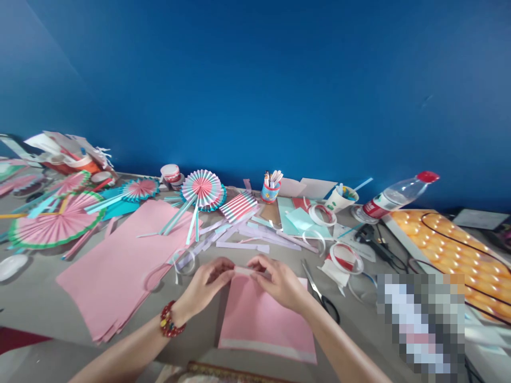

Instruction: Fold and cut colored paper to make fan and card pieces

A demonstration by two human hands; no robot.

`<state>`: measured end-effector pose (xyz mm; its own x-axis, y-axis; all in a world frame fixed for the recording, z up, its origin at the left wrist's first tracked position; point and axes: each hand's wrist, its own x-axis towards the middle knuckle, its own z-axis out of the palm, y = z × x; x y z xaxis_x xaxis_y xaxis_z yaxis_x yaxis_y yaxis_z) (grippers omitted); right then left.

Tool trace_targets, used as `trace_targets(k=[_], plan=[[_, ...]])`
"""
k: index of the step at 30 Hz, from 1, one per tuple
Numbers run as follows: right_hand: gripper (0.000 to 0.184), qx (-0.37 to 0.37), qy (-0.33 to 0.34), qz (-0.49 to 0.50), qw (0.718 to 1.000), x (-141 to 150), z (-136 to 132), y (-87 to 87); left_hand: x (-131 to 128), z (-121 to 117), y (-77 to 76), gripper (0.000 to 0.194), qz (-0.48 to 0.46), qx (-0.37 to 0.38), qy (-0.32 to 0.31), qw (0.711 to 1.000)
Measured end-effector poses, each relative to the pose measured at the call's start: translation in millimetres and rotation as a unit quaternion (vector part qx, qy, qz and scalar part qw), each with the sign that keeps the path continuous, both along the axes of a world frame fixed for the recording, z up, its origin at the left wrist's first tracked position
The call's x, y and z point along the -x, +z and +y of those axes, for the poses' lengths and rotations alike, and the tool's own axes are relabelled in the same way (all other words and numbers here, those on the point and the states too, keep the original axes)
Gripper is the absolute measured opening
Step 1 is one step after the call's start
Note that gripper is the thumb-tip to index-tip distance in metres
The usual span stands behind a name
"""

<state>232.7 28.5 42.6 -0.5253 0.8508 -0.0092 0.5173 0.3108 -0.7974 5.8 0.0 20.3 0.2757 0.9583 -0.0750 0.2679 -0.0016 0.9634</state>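
Observation:
A pink sheet of paper (pixel 263 322) lies in front of me, with a pale strip along its near edge and another along its far edge. My left hand (pixel 211 279), a red beaded bracelet (pixel 172 319) on its wrist, pinches the far left corner between thumb and fingers. Further right on that same edge, my right hand (pixel 279 279) is closed on the paper, its fingertips curled over the pale strip. Black-handled scissors (pixel 319 292) rest just right of the sheet, partly beside my right forearm.
Larger pink sheets (pixel 120 266) are stacked at left. Folded paper fans (pixel 202 190) and lilac paper strips (pixel 247 234) lie behind. Tape rolls (pixel 346 258), a glue gun (pixel 375 242) and a plastic bottle (pixel 393 199) stand or lie at right. A blue wall (pixel 255 96) closes off the back.

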Motion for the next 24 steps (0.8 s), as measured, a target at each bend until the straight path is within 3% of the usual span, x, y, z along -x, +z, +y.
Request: trace_targets(k=[3,8,10,15,24], plan=[[0.016,-0.029,0.008,0.004,1.000,-0.3,0.9,-2.1,-2.7,-0.9,-7.4,0.024,0.017,0.002,-0.008,1.000],[0.012,-0.206,0.018,-0.020,0.978,10.5,-2.9,-1.8,-8.7,-3.0,-9.3,0.025,0.038,-0.019,0.009,0.999],[0.009,-0.240,0.016,-0.032,0.970,16.4,-5.6,-2.2,-10.8,-4.7,-5.9,0.022,0.051,-0.028,0.005,0.998],[0.008,-0.257,0.014,-0.051,0.965,24.0,-10.8,-6.8,-14.0,-9.0,-0.4,0.017,0.085,-0.060,-0.009,0.995],[0.009,-0.227,0.031,-0.061,0.971,19.9,-10.1,-5.3,-15.4,-9.1,-5.5,0.016,0.090,-0.076,-0.031,0.993]])
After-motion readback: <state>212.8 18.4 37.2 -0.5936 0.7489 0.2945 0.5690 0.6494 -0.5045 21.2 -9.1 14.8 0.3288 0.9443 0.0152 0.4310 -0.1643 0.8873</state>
